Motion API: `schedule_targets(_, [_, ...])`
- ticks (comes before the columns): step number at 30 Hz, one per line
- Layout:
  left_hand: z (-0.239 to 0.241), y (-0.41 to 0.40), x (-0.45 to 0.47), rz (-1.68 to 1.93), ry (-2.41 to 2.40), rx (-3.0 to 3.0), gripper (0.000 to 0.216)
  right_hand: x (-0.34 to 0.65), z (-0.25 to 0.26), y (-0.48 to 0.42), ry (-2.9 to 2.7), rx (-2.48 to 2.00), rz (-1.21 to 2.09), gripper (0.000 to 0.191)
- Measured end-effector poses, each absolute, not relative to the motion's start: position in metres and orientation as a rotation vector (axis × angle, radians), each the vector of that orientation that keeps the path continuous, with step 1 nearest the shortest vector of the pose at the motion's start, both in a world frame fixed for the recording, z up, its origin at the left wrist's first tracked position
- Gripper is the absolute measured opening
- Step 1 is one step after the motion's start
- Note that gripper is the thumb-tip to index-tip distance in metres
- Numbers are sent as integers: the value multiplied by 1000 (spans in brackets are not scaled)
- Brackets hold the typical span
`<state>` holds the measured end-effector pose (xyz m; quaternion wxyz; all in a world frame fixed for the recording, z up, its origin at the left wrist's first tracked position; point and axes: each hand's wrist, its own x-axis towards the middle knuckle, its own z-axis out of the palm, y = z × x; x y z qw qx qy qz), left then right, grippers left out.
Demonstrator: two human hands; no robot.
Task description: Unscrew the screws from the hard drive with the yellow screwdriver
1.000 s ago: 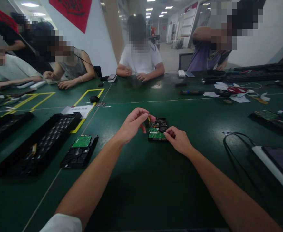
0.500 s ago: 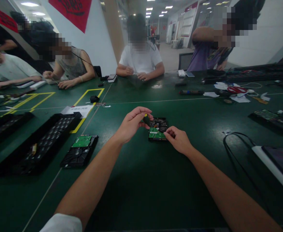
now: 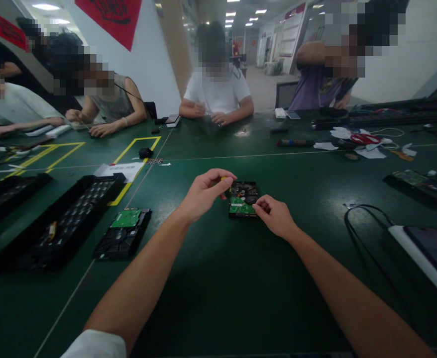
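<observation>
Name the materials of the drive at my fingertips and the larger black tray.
Drive: probably dark metal, given its faint sheen; its circuit board, likely green-coated fibreglass, bears pale marks. Tray: seemingly matt plastic, given its dull, even black, though painted metal is possible.

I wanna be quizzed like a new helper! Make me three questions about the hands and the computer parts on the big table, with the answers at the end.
1. True or false: the left hand is lying flat on the table.

2. What colour is the circuit board on the hard drive that the right hand touches?
A) Red
B) Green
C) White

3. Fill in left or right: another hard drive lies to the ____ of the left forearm, near a long black tray.

Key:
1. False; it is raised, pinching a small yellow-topped object, mostly hidden.
2. B
3. left
</observation>
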<state>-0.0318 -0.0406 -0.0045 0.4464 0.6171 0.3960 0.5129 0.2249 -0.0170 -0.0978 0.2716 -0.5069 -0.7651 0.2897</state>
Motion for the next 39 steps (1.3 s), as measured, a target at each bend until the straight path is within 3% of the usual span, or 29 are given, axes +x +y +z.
schedule_targets(15, [-2, -42, -32, 1262, 867, 1426, 18, 225, -96, -18, -2062, -1365, 772, 22])
schedule_targets(39, [-8, -39, -30, 1337, 921, 1487, 25, 226, -103, -15, -2063, -1340, 734, 22])
